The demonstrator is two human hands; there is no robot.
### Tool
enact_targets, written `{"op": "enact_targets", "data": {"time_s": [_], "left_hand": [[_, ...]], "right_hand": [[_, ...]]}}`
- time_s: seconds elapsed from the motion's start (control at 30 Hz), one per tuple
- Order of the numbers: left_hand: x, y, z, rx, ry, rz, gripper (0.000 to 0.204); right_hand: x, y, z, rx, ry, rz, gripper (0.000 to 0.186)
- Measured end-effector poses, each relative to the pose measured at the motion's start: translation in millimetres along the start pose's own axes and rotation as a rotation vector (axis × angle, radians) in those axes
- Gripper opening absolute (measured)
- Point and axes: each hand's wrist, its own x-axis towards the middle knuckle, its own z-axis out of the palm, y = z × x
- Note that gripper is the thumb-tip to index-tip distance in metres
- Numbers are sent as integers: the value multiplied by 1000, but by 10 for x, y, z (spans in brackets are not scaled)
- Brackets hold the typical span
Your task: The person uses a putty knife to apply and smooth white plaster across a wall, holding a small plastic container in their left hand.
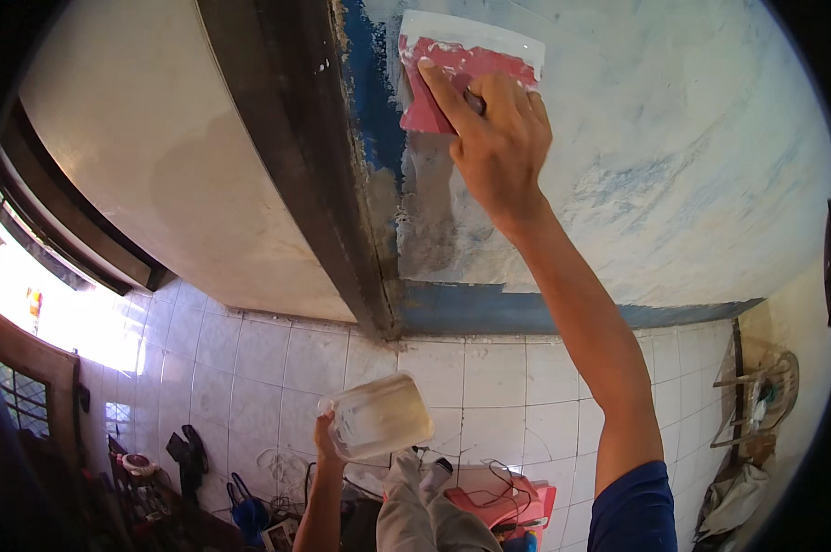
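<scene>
My right hand [503,138] is raised to the wall, its fingers closed around a red putty spreader [426,101] with the index finger stretched along its face. White paste coats the spreader's upper edge, which lies against or very near the wall [673,120]. That wall is mostly whitish, with blue paint bare along its left side and bottom. Lower down, my left hand [325,432] grips a translucent plastic tub [383,419] by its left side. The tub looks pale inside; how much it holds I cannot make out.
A dark post [296,138] runs down left of the blue strip. Beneath me, on white floor tiles [493,373], lie a red item [489,497] and loose cables near my feet. A chair-like frame [765,396] stands at right; a blue bag [247,511] and clutter sit lower left.
</scene>
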Motion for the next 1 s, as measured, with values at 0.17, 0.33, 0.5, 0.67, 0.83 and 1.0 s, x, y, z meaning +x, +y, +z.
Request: {"op": "enact_targets", "data": {"time_s": [0.17, 0.33, 0.5, 0.67, 0.83, 1.0], "left_hand": [[-17, -87, -199, -133, -7, -15, 51], [-38, -113, -421, -84, 73, 8, 54], [-108, -54, -511, -46, 61, 16, 58], [-238, 16, -466, -85, 108, 54, 57], [-224, 81, -370, -153, 56, 30, 58], [-309, 279, -72, -112, 2, 33, 59]], "right_hand": [[-734, -419, 310, 100, -178, 100, 55], [-1972, -828, 247, 144, -413, 40, 54], [-2661, -1028, 79, 237, -561, 65, 55], [-2346, -1259, -366, 416, -608, 401, 54], [-2451, -1247, -745, 768, 22, 1380, 31], [-2836, -1259, -904, 903, 157, 2292, 21]]}}
